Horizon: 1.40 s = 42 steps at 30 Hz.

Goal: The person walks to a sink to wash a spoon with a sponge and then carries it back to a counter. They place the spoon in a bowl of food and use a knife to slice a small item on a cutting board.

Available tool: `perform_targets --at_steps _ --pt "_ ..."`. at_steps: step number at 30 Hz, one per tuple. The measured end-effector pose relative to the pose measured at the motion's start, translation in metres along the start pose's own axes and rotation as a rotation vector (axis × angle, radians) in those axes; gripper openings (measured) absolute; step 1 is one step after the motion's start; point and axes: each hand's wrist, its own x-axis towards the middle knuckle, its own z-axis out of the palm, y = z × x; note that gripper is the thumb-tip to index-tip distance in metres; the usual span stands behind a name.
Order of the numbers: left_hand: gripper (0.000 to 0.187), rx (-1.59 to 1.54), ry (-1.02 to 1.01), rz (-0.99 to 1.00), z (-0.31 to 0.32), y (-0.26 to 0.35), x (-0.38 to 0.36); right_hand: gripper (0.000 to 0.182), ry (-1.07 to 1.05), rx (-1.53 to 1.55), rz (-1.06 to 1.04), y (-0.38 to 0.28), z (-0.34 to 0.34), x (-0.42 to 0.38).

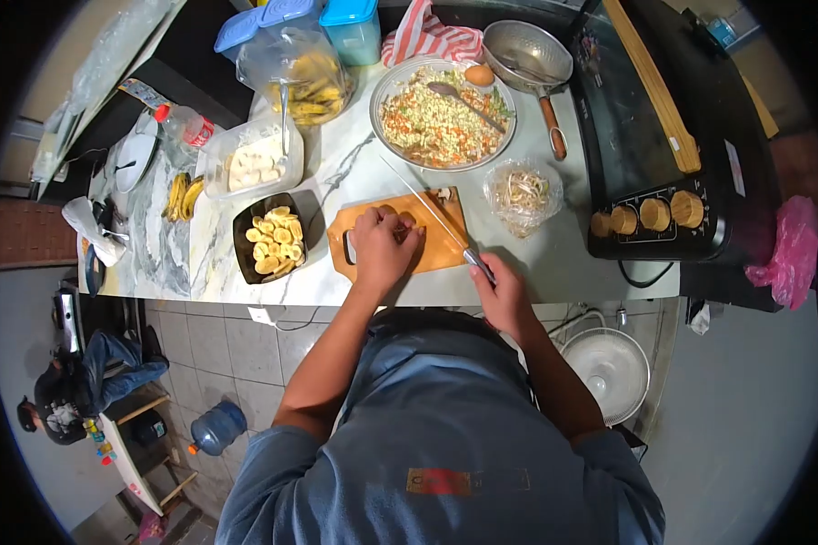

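Note:
My right hand [506, 292] is wrapped round the dark handle of a knife [438, 213], whose long blade reaches up and left across the wooden cutting board [445, 250]. My left hand [386, 247] rests over the board with its fingers bent and drawn together. Something small and brownish shows by those fingertips, too covered to name. At the board's top edge lies a small pale scrap [444, 194]. Left of the board stands a dark square bowl [248, 256] of sliced bananas [277, 238]. To its right sits a clear bag of bean sprouts [523, 195].
Behind the board are a large tray [379, 127] of chopped vegetables with an egg [479, 75] and a spoon, and a pan [529, 53]. A plastic tub [214, 177] and a bag of bananas [311, 86] stand left. An oven [663, 200] borders the right. Another person sits far left.

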Motion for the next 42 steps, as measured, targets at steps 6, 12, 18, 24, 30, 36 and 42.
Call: perform_targets --at_steps 6,12,18,24,30,36,42 --pt "0.018 -0.058 0.025 0.011 -0.026 -0.01 -0.001 0.022 -0.046 0.071 0.092 0.004 0.004 -0.003" --pt "0.046 0.032 -0.119 0.171 -0.045 -0.012 -0.002 0.022 -0.055 0.091 0.054 0.005 0.002 0.007" --pt "0.04 0.142 -0.143 0.212 -0.04 -0.024 -0.001 0.021 -0.074 0.077 0.029 0.011 0.0 0.006" --pt "0.026 0.171 -0.09 0.288 -0.04 -0.029 0.008 0.015 -0.05 0.107 -0.034 0.007 -0.005 0.01" --pt "0.023 0.235 -0.06 0.236 -0.043 -0.037 0.009 0.016 -0.07 0.091 -0.043 0.011 -0.006 0.009" --pt "0.024 0.261 -0.061 0.238 -0.05 -0.042 0.009 0.023 -0.071 0.065 -0.044 0.013 -0.005 0.013" --pt "0.033 0.263 -0.064 0.244 -0.064 -0.034 0.007 0.021 -0.071 0.1 -0.045 0.021 -0.006 0.016"
